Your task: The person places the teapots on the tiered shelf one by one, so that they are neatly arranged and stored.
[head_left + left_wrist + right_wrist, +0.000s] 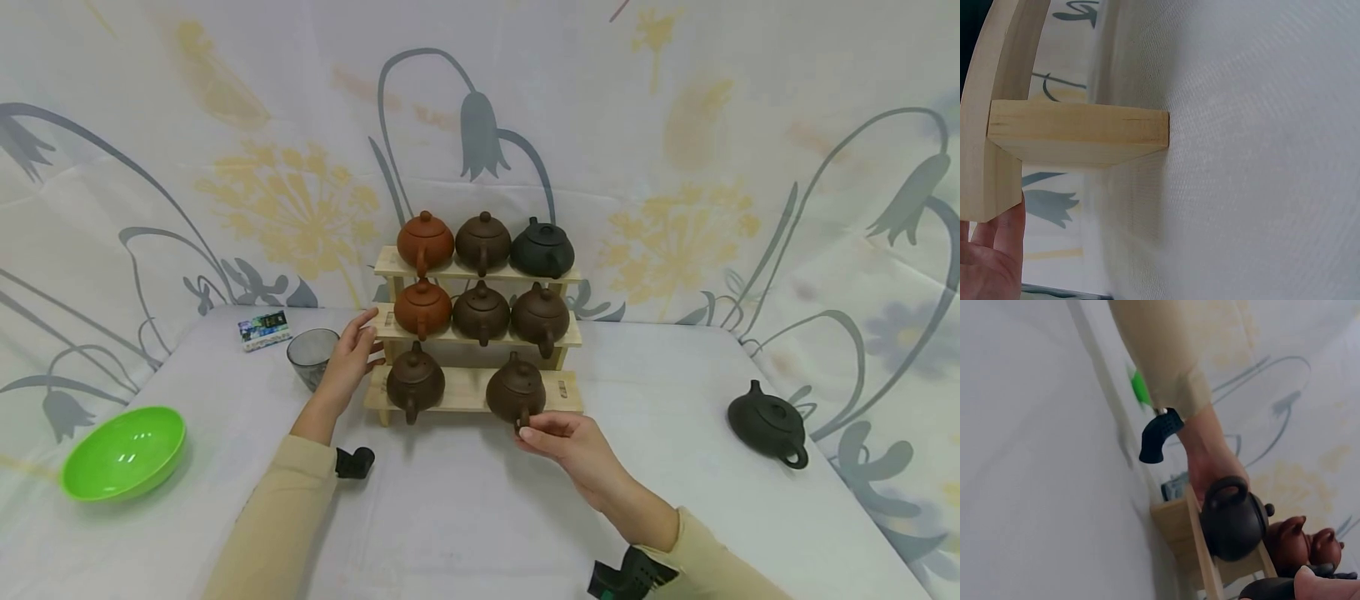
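A tiered wooden rack holds several teapots on three shelves. My right hand pinches the handle of a dark brown teapot at the right of the bottom shelf. In the right wrist view only the thumb and part of that teapot show. My left hand touches the rack's left end with fairly straight fingers; the left wrist view shows its fingers against the wood. Another brown teapot stands at the left of the bottom shelf.
A grey glass cup stands beside my left hand, near a small colourful card or box. A green bowl lies at the far left. A black teapot stands on the white cloth at the far right.
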Demonstrator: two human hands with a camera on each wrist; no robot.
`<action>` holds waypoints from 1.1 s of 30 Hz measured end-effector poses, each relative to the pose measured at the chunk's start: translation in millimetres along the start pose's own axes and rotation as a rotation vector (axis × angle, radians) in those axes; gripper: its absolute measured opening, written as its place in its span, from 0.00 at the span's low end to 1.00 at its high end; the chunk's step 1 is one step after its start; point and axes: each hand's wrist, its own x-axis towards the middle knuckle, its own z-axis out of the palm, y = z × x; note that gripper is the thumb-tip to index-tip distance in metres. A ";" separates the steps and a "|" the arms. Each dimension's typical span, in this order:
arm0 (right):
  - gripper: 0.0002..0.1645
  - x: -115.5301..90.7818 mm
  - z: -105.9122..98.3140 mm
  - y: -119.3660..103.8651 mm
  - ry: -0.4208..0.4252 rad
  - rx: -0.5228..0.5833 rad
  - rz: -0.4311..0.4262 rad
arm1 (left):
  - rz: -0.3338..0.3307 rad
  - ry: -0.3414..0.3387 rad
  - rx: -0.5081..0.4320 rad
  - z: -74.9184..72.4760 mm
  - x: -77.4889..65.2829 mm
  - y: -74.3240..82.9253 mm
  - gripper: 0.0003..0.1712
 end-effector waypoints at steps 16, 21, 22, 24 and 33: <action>0.07 24.9 37.1 9.4 0.052 -0.018 0.004 | 0.009 -0.011 -0.010 -1.1 0.3 0.4 0.28; 0.10 29.4 42.2 11.0 0.065 -0.037 -0.005 | 0.007 -0.012 -0.010 -0.8 1.0 0.1 0.28; 0.10 30.0 42.8 11.2 0.067 -0.040 -0.005 | 0.008 -0.012 -0.010 -0.8 1.2 0.0 0.28; 0.11 30.7 43.6 11.2 0.069 -0.041 -0.007 | 0.014 -0.015 -0.012 -0.9 1.5 0.0 0.28; 0.21 23.6 37.2 11.1 0.058 -0.109 -0.033 | 0.020 -0.010 -0.010 -1.1 0.1 -0.1 0.28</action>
